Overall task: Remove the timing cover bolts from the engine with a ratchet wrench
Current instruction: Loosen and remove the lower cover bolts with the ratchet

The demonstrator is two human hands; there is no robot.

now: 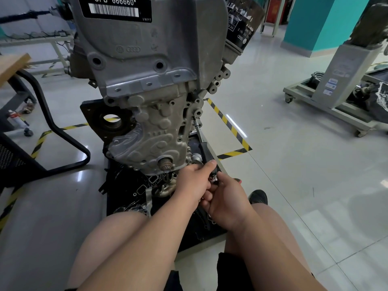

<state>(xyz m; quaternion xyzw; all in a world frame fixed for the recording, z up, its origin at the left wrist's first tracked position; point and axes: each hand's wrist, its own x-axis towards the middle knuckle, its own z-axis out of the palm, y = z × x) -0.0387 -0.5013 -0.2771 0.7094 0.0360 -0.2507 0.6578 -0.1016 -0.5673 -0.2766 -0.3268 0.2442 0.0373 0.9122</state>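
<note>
At cover (151, 135) edge, left hand (193, 179), right hand (226, 202): fingers (207, 202) round wrench (204, 148) (floor (294, 164) open rightward)

Grey cast-aluminium engine (147, 80): 1. Black-handled ratchet wrench (204, 147): 1. Bare hands: 2 (left hand (194, 181), right hand (225, 200)). Black cylindrical oil filter (243, 24): 1. Black barcode label (117, 8): 1. Grey wheeled stand (344, 80): 1.

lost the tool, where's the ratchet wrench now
Head view, centre: the ratchet wrench slants from the right edge of the timing cover down to the left hand and right hand gripping it.
</note>
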